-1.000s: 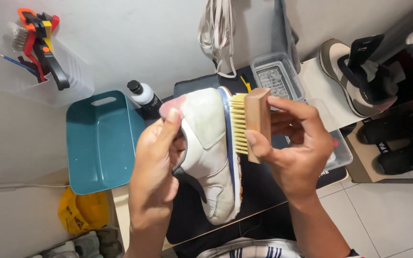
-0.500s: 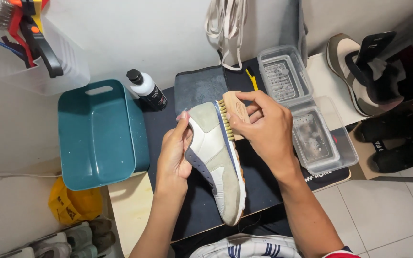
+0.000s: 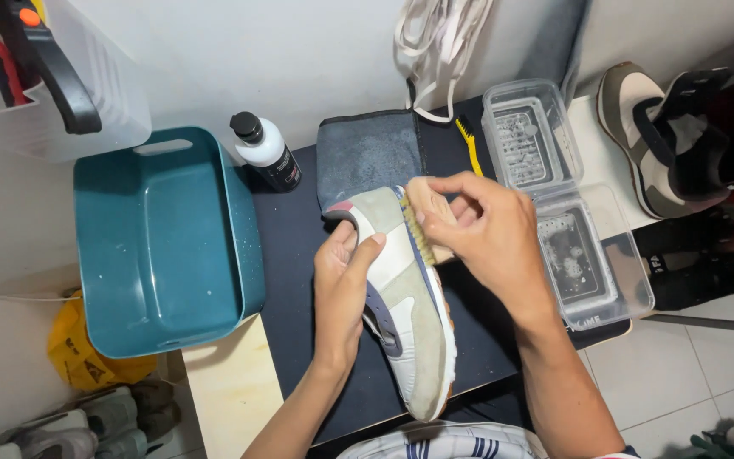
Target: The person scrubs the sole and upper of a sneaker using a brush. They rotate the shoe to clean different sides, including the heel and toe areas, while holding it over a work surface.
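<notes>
At the far left of the tabletop (image 3: 299,255) sits a deep teal plastic tub (image 3: 163,246), with a white bottle with a black cap (image 3: 267,151) just beyond its far right corner. To the right of these, the left hand (image 3: 341,285) is wrapped around the side of a beige, white and grey suede sneaker (image 3: 405,297), fingers curled over its upper and thumb pressed against it, holding it up off the dark mat (image 3: 299,280). The sneaker's long axis runs from far to near, one end at the far side by a folded grey cloth (image 3: 367,153), the other end near the person's body. The right hand (image 3: 490,234) is closed around a wooden brush with pale bristles (image 3: 425,223), bristles touching the sneaker's far right edge. Both hands meet the shoe at its far half; the near half hangs free. Further right lies an open clear plastic case (image 3: 554,204).
</notes>
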